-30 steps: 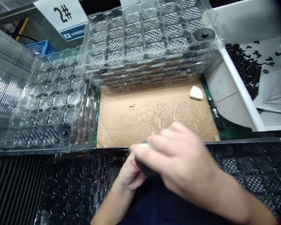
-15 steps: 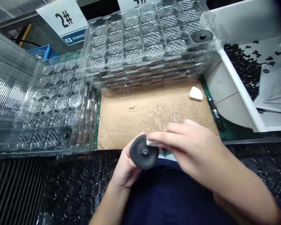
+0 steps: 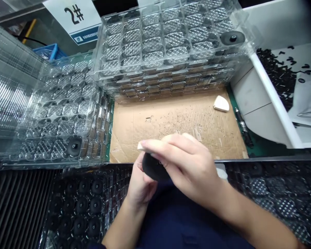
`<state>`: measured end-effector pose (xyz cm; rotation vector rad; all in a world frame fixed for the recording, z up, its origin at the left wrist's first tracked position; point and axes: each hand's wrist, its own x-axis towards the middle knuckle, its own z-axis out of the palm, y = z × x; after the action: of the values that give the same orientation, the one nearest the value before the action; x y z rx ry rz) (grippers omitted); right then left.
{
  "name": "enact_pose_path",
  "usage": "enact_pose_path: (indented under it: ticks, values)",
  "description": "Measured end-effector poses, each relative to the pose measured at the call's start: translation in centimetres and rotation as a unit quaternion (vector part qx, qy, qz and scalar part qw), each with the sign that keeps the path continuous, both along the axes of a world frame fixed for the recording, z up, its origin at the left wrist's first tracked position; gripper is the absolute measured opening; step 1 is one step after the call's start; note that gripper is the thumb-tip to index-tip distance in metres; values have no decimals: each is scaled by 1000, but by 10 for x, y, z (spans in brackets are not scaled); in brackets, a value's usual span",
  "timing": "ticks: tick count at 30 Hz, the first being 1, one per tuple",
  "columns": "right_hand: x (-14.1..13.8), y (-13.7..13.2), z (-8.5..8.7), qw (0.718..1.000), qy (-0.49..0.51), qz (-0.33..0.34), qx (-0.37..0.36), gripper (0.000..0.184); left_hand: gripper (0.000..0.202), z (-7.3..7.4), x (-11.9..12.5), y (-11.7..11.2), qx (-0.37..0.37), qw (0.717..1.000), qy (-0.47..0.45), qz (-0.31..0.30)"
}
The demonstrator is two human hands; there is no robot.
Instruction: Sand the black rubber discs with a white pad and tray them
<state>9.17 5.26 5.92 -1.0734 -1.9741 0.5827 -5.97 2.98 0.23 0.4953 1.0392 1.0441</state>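
My left hand (image 3: 141,183) cups a round black disc (image 3: 152,167) from below, and the disc stands nearly edge-on. My right hand (image 3: 182,162) lies over the disc and hides most of it. Between its fingertips, a small white pad (image 3: 140,146) presses against the disc's upper edge. The disc's metal centre is hidden here. A second white wedge-shaped pad (image 3: 221,103) rests on the far right of the cardboard sheet (image 3: 171,128), well away from both hands.
Stacks of transparent blister trays (image 3: 166,45) rise ahead and left, some pockets holding black discs (image 3: 232,38). Dark-filled trays (image 3: 80,204) lie below the hands. A white bin (image 3: 274,86) holds black parts at right. A dark pen-like tool (image 3: 241,126) lies beside the cardboard.
The black disc has turned from showing its flat face with metal centre to nearly edge-on. The white pad has moved from its face to its upper left edge.
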Motion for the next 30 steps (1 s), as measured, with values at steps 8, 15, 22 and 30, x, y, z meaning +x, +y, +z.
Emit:
enact_pose_path:
  ticks: [8,15,22,30]
  values:
    - [-5,-2,-5,999,14,-37,-10,25,63,4,5,2,101,992,-23,77]
    - [-6,-8,-13,991,27,-54,-117,20,60,5,5,2,163,980,32,105]
    - [0,-8,-15,979,132,-43,-148,23,57,4,9,4,145,981,20,126]
    - [42,-12,-105,934,73,-162,-309,22,48,6,8,7,97,989,-67,93]
